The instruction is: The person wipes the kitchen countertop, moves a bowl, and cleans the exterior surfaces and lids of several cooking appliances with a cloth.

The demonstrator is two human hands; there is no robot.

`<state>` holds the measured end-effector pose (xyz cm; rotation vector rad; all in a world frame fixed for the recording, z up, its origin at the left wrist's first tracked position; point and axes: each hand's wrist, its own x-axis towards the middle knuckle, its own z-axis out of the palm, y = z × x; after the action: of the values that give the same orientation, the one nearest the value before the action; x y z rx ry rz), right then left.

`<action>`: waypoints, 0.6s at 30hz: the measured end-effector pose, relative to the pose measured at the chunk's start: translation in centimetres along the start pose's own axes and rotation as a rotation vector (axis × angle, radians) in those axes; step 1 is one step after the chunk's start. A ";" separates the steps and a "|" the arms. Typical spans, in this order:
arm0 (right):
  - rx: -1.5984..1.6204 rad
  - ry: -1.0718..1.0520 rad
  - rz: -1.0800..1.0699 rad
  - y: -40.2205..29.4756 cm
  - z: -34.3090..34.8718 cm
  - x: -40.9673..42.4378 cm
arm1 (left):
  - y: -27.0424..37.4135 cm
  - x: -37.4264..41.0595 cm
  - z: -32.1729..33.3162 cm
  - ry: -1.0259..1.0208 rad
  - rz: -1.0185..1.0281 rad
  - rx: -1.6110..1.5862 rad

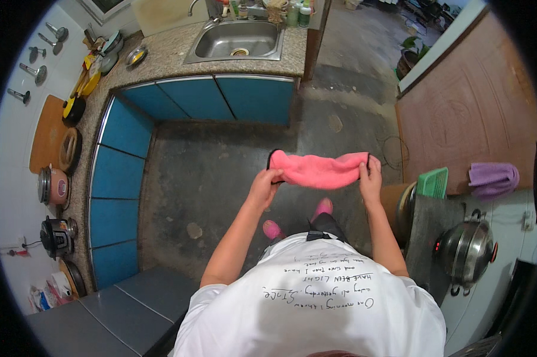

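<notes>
A pink cloth [322,170] with dark edging hangs stretched between my two hands, over the floor in front of me. My left hand [266,186] pinches its left end, thumb on top, near the dark border. At the other end my right hand [371,177] grips the edge between thumb and fingers. The cloth sags and wrinkles a little in the middle. Beneath it show my feet in pink slippers [324,208].
Ahead is a stainless steel sink [237,40] in a granite counter [161,67] above blue cabinets [255,98]. A rice cooker [58,185] stands left. To my right are a lidded steel pot [467,252], a green basket [433,183], a purple towel [493,178] and a wooden door [465,102].
</notes>
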<state>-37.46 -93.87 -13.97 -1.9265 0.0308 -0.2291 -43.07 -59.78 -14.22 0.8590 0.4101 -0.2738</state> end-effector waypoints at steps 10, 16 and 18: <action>-0.087 -0.992 -0.169 -6.6 10.1 17.7 | 8.9 8.9 7.0 -0.067 0.152 -0.337; 0.279 -0.974 0.132 -6.0 16.0 26.6 | 11.8 13.1 6.1 0.402 0.318 -0.225; 0.398 -0.958 0.215 -6.1 17.3 28.7 | 11.3 14.0 5.2 0.629 0.338 -0.072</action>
<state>-6.88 -79.43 -10.08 -1.4547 -0.4103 0.7823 -24.97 -57.70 -9.92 0.9183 0.8400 0.3349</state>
